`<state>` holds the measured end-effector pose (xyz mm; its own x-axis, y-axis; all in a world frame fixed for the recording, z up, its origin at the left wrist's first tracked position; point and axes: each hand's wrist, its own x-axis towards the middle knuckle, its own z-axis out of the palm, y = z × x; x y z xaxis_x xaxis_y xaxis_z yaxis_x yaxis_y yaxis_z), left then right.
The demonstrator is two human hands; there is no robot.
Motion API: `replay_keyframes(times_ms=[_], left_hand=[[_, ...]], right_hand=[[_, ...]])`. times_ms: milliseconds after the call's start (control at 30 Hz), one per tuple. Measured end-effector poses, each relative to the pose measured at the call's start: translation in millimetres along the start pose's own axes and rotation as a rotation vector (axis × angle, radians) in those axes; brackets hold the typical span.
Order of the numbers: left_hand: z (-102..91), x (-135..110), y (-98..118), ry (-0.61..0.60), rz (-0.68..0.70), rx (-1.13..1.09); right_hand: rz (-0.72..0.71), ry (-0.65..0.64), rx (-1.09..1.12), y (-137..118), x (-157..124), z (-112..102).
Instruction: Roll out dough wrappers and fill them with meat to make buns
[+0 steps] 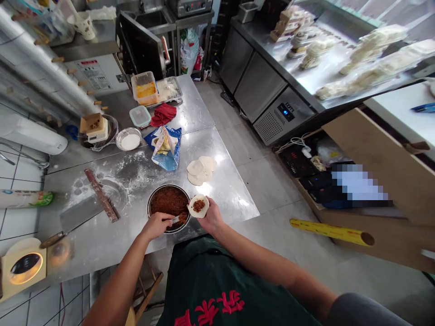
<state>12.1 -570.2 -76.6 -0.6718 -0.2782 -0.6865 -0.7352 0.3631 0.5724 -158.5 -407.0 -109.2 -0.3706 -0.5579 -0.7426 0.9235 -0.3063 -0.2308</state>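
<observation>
Lower centre: left hand [157,225] fingers clamp a small metal utensil [175,220] in the round metal bowl of brown filling [148,206] on the tabletop. Right hand [211,216] fingers curl, cupping a round white dough wrapper [199,206].

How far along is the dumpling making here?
Done: the wrapper in the right hand already carries a dab of filling. In hand: the left hand holds a small utensil at the bowl of filling. Left: that wrapper lies open, unfolded, a few bare wrappers wait on the table, and the bowl looks nearly full.
</observation>
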Motion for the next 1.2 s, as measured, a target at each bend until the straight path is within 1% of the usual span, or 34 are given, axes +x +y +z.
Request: replay_keyframes(times_ms=[67,100,167,233,300,333,400,467,533,600,733,767,833,900,933,1000,1067,1100,1200], left_hand=[[-9.6,-6.1,1.9,0.023,-0.03,-0.144],[-14.2,-9.9,5.0,0.06,-0.039,-0.211],[-20.9,-18.2,15.5,0.195,-0.016,-0.259],[-20.8,-25.9,29.5,0.384,0.065,-0.154],[-12.0,-31.3,42.5,0.561,0.136,0.008],[-5.0,-33.0,47.3,0.627,0.156,0.099],[10.4,-35.3,52.2,0.708,0.166,0.28],[22.2,-38.3,52.4,0.739,0.163,0.428],[26.0,-44.0,51.7,0.748,0.173,0.514],[22.4,-50.9,52.6,0.76,0.205,0.552],[9.8,-58.4,57.2,0.864,0.328,0.597],[7.9,-58.9,57.8,0.872,0.362,0.622],[5.4,-60.6,58.1,0.843,0.396,0.67],[3.6,-64.1,58.4,0.795,0.381,0.679],[2.7,-65.9,58.9,0.789,0.369,0.667],[1.1,-67.7,61.1,0.823,0.364,0.64],[0.7,-66.0,64.4,0.867,0.394,0.64],[1.2,-64.4,66.1,0.868,0.407,0.649],[3.8,-61.3,69.4,0.809,0.411,0.65]], right_hand=[[0.025,0.013,0.005,-3.1,0.3,9.1],[0.047,0.023,0.007,-3.3,0.6,15.3],[0.073,0.024,-0.008,0.2,1.8,30.8],[0.095,-0.009,-0.021,7.5,3.2,48.9],[0.117,-0.087,-0.004,15.9,3.6,67.0],[0.127,-0.136,0.019,19.4,3.1,75.3],[0.143,-0.228,0.066,23.5,0.2,88.7],[0.14,-0.277,0.077,23.4,-4.7,97.0],[0.122,-0.287,0.042,20.7,-10.4,100.8],[0.097,-0.272,-0.001,17.4,-15.5,101.9],[0.064,-0.246,-0.03,13.7,-21.6,102.7],[0.065,-0.247,-0.032,13.1,-22.5,103.0],[0.074,-0.253,-0.042,11.2,-24.3,102.9],[0.09,-0.255,-0.065,8.5,-25.7,101.8],[0.095,-0.256,-0.075,7.0,-26.3,101.0],[0.091,-0.258,-0.078,4.4,-27.1,99.5],[0.082,-0.268,-0.068,2.5,-27.6,99.0],[0.083,-0.273,-0.062,1.7,-27.9,99.1],[0.088,-0.281,-0.063,-1.2,-29.5,99.4]])
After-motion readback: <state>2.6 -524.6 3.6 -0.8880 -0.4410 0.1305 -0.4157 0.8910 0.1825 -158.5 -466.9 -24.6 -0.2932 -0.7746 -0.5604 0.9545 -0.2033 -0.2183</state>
